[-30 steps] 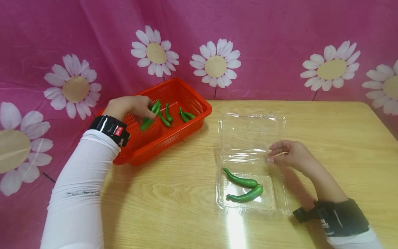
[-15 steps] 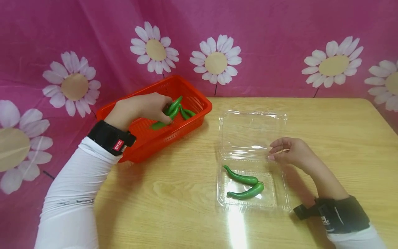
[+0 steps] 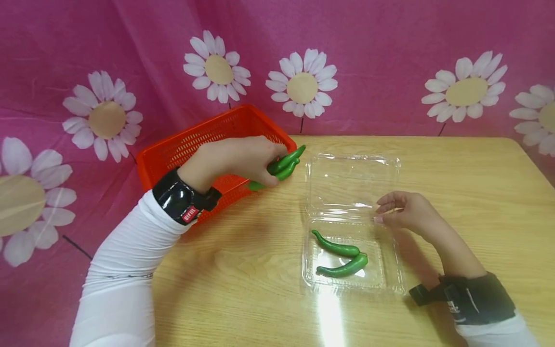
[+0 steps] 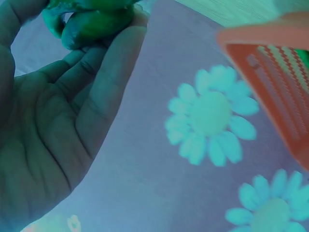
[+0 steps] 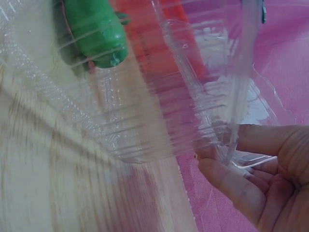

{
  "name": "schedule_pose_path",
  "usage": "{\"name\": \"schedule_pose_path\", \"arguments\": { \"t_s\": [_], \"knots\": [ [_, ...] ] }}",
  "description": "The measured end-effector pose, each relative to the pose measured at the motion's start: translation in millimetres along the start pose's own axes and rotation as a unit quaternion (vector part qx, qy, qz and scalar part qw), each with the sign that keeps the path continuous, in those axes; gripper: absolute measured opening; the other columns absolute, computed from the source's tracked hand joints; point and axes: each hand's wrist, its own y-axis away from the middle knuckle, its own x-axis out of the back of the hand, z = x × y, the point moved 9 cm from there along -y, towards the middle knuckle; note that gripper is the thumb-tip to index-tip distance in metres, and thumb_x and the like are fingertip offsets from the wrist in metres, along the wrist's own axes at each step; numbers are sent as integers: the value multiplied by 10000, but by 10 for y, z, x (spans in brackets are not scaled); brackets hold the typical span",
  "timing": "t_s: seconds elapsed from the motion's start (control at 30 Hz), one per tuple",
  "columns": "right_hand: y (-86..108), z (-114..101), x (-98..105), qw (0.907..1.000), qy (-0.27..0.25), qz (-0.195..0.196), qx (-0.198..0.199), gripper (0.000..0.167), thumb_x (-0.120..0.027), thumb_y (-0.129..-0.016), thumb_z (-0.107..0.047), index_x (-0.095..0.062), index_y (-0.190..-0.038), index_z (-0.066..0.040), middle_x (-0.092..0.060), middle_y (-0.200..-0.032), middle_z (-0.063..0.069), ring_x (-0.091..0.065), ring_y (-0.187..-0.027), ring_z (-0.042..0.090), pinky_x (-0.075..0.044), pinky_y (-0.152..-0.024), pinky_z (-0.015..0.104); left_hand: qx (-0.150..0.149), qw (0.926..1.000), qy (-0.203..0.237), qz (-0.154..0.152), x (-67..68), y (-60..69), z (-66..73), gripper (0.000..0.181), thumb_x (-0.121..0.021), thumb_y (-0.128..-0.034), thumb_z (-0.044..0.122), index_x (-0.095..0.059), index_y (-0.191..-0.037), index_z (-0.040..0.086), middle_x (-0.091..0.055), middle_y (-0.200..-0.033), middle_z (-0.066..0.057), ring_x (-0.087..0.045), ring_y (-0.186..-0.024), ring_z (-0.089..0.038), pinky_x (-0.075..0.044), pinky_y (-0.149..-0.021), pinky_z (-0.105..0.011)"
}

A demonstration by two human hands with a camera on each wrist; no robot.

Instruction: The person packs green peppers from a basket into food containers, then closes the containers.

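Bunched peppers [image 3: 287, 166] are hanging in left hand [image 3: 249, 156], thumb and fingers gripping them by right end of basket [image 3: 243, 124]. Smooth skins are risking a slip, one dropping short of box [image 3: 375, 270]. Right hand [image 3: 409, 217] is pinching box edge; any tug is risking tipping.

Pink backdrop [image 3: 373, 29] w/ lg wht daisies [image 3: 302, 87] behind lt wood tbl [image 3: 468, 178], bright glare streak [image 3: 329, 318] on top.

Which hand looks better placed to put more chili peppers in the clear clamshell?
Probably the left hand: it holds green chili peppers, while the right hand pinches the clear plastic clamshell by its edge.
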Motion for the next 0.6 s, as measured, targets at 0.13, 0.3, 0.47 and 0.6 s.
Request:
{"name": "schedule_pose_path", "arguments": {
  "t_s": [0.13, 0.3, 0.47, 0.6],
  "knots": [
    [11, -7, 5, 10000, 30, -4, 0, 467, -755, -795, -191, -563, -1131, 69, -676, -1007, 186, -639, -748, 45, -529, -644, 244, -297, 9995, -120, 12, 30, -34, 221, 211, -641, -826, 209, -510, -950, 100, -542, -745, -2, -538, -682, -144, -443, -656, -243],
    [3, -8, 16, 9999, 161, -3, -10, 474, -758, -794, -213, -568, -1134, 57, -676, -1019, 184, -632, -783, 43, -522, -651, 239, -705, 9973, -196, 87, 89, -40, 515, 231, -648, -828, 222, -509, -976, 111, -546, -761, 4, -546, -698, -136, -450, -654, -239],
    [2, -9, 24, 9997, 237, 13, -35, 484, -762, -791, -223, -571, -1140, 54, -678, -1023, 181, -626, -795, 35, -517, -655, 231, -999, 9945, -306, 73, 102, -72, 758, 232, -648, -824, 222, -505, -970, 113, -534, -764, 10, -538, -698, -129, -441, -649, -236],
    [9, -5, 19, 9997, 239, -7, -53, 478, -761, -792, -224, -574, -1136, 51, -680, -1021, 179, -625, -790, 32, -518, -654, 233, -1001, 9940, -430, -7, 53, -144, 865, 255, -663, -826, 242, -503, -980, 117, -540, -778, 12, -539, -716, -126, -440, -670, -237]
  ]
}}
